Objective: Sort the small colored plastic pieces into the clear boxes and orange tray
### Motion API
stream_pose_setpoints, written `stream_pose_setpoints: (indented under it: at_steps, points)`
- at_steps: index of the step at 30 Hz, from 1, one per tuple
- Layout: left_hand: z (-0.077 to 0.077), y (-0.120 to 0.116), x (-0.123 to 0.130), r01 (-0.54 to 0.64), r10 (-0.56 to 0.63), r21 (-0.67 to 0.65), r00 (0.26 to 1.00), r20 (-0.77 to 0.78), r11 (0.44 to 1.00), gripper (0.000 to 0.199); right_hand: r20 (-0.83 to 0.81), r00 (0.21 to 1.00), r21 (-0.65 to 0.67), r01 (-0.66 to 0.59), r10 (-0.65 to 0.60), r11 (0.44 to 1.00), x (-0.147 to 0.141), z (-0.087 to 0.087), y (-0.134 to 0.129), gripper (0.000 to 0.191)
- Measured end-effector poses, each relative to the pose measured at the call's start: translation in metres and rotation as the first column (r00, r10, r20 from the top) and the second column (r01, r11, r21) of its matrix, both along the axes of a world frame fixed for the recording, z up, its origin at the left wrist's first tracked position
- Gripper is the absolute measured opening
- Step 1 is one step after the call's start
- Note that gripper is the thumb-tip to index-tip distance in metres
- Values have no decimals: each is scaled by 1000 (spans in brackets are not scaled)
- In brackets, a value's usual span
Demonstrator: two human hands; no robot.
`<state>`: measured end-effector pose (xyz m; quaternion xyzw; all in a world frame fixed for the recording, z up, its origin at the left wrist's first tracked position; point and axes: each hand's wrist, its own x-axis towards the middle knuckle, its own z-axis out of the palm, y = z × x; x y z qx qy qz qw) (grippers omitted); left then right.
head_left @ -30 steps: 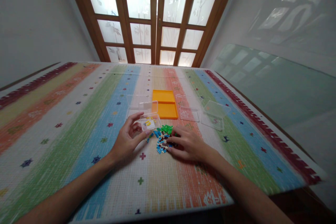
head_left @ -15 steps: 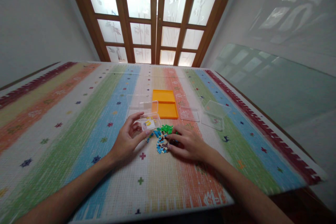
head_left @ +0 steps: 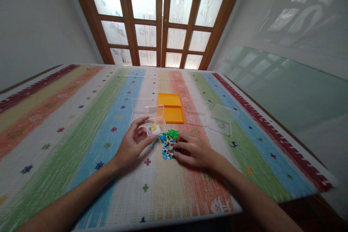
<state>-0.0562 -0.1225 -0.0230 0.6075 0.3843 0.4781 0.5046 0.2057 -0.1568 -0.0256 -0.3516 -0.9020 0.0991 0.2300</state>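
Note:
A small clear plastic box (head_left: 160, 129) with yellow pieces inside is held by my left hand (head_left: 133, 141), thumb at its near edge and fingers at its left side. Its lid stands raised behind it. Just right of the box lies a loose pile of small pieces: green ones (head_left: 173, 133) at the back, blue ones (head_left: 165, 153) and dark brown ones nearer. My right hand (head_left: 193, 148) rests at the pile's right side, fingers curled with the tips among the pieces. Whether a piece is between those fingertips is too small to tell.
Two orange trays (head_left: 173, 114) stand behind the pile. A flat clear lid (head_left: 196, 118) and an open clear box (head_left: 220, 126) lie to the right. More clear plastic is behind my left hand. A striped cloth (head_left: 89, 145) covers the table.
The fingers of my right hand have curled in slightly at the pile's right side. My left hand and the clear box have barely moved.

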Motion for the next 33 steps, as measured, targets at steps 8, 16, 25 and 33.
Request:
stream_pose_setpoints:
  at_steps: [8, 16, 25, 33]
  points:
    - [-2, 0, 1, 3, -3, 7, 1000, 1, 1000, 58, 9, 1000, 15, 27, -27, 1000, -3, 0, -2, 28]
    - [-2, 0, 0, 5, -5, 22, 1000, -1, 1000, 56, 64, 997, 66, 45, -49, 997, -6, -4, -2, 33]
    - [-3, 0, 0, 4, -4, 7, 1000, -1, 1000, 59, 41, 998, 60, 52, -54, 997, -6, -3, -1, 34]
    - [-5, 0, 0, 2, -2, 4, 1000, 8, 1000, 57, 25, 999, 57, 46, -48, 997, -4, -3, -1, 32]
